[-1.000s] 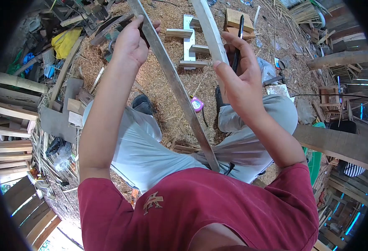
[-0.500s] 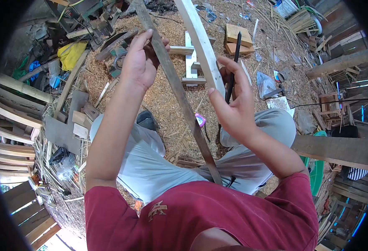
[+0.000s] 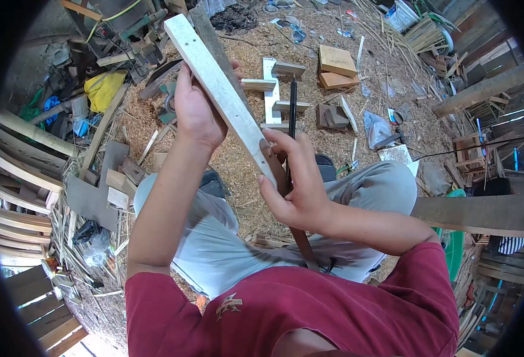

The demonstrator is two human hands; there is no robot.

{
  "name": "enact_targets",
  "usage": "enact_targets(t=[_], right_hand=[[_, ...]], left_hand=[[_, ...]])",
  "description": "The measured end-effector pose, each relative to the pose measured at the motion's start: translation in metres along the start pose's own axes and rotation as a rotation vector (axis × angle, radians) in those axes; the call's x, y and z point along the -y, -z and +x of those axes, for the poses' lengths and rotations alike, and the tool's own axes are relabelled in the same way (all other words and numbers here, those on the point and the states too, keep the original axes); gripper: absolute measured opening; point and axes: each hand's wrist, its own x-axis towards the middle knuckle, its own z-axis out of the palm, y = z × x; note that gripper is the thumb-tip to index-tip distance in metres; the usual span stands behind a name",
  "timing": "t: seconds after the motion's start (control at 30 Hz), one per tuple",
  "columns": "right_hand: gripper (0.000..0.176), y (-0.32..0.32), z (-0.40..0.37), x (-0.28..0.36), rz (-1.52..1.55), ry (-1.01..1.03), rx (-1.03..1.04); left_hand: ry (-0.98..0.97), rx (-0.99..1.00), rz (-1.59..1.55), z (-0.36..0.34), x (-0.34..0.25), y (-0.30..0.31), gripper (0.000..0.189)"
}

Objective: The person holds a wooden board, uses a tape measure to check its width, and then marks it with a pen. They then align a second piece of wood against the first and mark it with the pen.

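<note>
A dark wooden strip [image 3: 298, 241] slants from the lap up past my left hand [image 3: 199, 116], whose fingers are wrapped round it from behind. The pale wooden bar [image 3: 217, 89], with small holes along its face, lies over the dark strip, nearly parallel to it. Near the bar's lower end, my right hand [image 3: 298, 181] grips it between thumb and fingers. A black pencil-like stick [image 3: 293, 107] stands up from behind my right hand, tucked among its fingers.
Beyond the hands, a white slotted wooden frame [image 3: 269, 89] with crosspieces lies on shavings. Wooden blocks [image 3: 337, 60] are stacked to its right, with a dark block [image 3: 333, 116] below. A plastic bag [image 3: 378, 126], a hammer [image 3: 387, 140] and a yellow cloth [image 3: 104, 89] are around.
My right hand has moved left and down with the pale bar, which now overlaps the dark strip. The stick has shifted left with that hand, exposing the dark block.
</note>
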Motion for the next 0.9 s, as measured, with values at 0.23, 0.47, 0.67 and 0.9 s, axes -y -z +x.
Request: enact_targets(t=[0.23,0.47,0.67,0.9], right_hand=[[0.067,-0.008,0.008,-0.002,-0.035,-0.022,-0.036],[0.064,-0.007,0.014,-0.002,0.033,-0.062,-0.086],[0.063,-0.002,0.014,-0.010,-0.021,-0.022,-0.087],[0.062,0.003,0.012,-0.006,-0.034,-0.009,-0.063]], left_hand=[[0.021,0.065,-0.009,0.003,0.001,0.008,0.046],[0.105,-0.005,-0.041,0.001,-0.002,-0.002,0.036],[0.133,0.069,0.038,0.003,-0.003,0.007,0.035],[0.164,0.030,-0.004,0.001,-0.004,0.004,0.033]])
